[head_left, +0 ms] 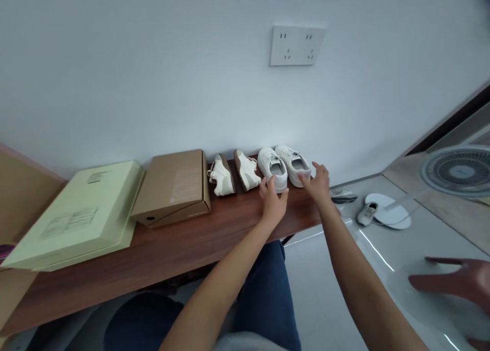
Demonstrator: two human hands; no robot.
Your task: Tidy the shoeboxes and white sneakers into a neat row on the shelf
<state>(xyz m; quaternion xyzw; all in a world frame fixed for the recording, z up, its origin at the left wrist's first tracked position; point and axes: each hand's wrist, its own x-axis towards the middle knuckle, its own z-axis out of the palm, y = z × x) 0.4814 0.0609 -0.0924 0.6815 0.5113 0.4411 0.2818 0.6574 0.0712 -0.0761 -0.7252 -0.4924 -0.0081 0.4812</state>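
Two white sneakers stand side by side near the right end of a brown wooden bench, heels toward me: a left sneaker (271, 163) and a right sneaker (294, 162). At the heel of the left one is my left hand (273, 202), fingers apart; whether it touches the shoe I cannot tell. My right hand (318, 182) is beside the right sneaker's heel, thumb near it and fingers spread. Just left of this pair, two cream sneakers with brown soles lie on their sides, one (222, 177) closer to the boxes and the other (248, 171) leaning beside it.
A brown shoe box (172, 185) and a pale green box (80, 213) sit on the bench (172, 249) against the wall. A socket plate (296, 45) is above. At right are a fan (461, 171), a floor shoe (367, 214) and a reddish stool (455, 279).
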